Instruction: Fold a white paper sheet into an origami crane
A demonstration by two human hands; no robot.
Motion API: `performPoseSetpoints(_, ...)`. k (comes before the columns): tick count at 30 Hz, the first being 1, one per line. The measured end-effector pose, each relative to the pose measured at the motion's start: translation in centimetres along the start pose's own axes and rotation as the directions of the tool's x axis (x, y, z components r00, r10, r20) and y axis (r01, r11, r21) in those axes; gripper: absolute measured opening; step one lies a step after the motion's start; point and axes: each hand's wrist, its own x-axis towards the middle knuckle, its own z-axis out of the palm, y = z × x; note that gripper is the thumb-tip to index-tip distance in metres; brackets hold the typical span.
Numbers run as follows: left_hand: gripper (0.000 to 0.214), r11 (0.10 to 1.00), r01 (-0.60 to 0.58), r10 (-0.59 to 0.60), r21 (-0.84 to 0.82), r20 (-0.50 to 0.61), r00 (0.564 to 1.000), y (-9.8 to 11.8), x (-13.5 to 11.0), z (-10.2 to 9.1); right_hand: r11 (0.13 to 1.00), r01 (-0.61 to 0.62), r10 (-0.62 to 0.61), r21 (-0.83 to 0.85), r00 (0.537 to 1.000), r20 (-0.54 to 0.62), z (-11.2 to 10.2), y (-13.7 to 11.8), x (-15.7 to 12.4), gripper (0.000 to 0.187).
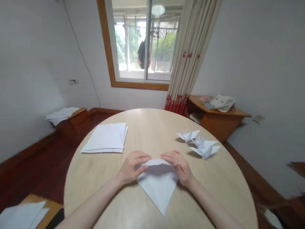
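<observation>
A white sheet of paper lies on the round table before me, one corner pointing toward me. Its far edge is folded over and raised a little, casting a shadow on the sheet. My left hand pinches the left end of this fold between thumb and fingers. At the right end, my right hand has its fingers together on the fold, its thumb mostly hidden. Several folded paper cranes stand beyond my right hand. Past my left hand lies a stack of white paper.
The round wooden table has a curved edge all round. A corner shelf with a cloth bag stands behind it at right, next to a curtain. More paper rests on a low cabinet at left.
</observation>
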Motion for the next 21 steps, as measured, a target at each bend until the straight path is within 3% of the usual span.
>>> performPoseSetpoints(11,0.072,0.989,0.134,-0.128,-0.059,0.104,0.986,0.29,-0.53,0.14,0.999,-0.030,0.029,0.040,1.000,0.006,0.42,-0.25,-0.35,0.056)
performPoseSetpoints(16,0.069,0.988,0.144,-0.138,-0.047,0.113,0.984,0.16,-0.55,0.49,0.998,-0.061,0.060,0.021,0.998,0.037,0.57,-0.29,-0.41,0.056)
performPoseSetpoints(21,0.053,0.994,0.100,-0.094,-0.042,0.129,0.987,0.49,-0.44,0.65,0.996,-0.094,0.093,0.004,0.993,0.066,0.69,-0.38,-0.40,0.047)
